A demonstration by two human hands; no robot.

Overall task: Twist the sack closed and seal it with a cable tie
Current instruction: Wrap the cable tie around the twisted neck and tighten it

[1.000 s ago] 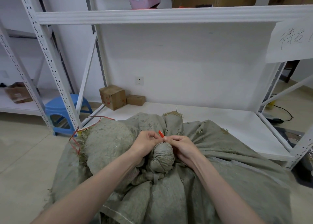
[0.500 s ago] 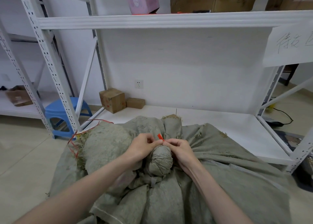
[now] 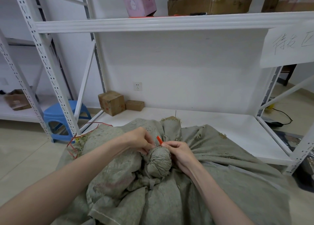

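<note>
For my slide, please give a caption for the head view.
Both hands pinch a red cable tie at the twisted sack neck.

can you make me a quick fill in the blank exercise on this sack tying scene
1. The tip of the cable tie sticking up between the two hands is ____ in colour.
2. The plastic stool beside the shelf post is ____.
3. The left hand and right hand both work at the twisted ____ of the sack.
4. The box on the upper shelf, left of the brown cartons, is ____.

Missing words: red; blue; neck; pink
</note>
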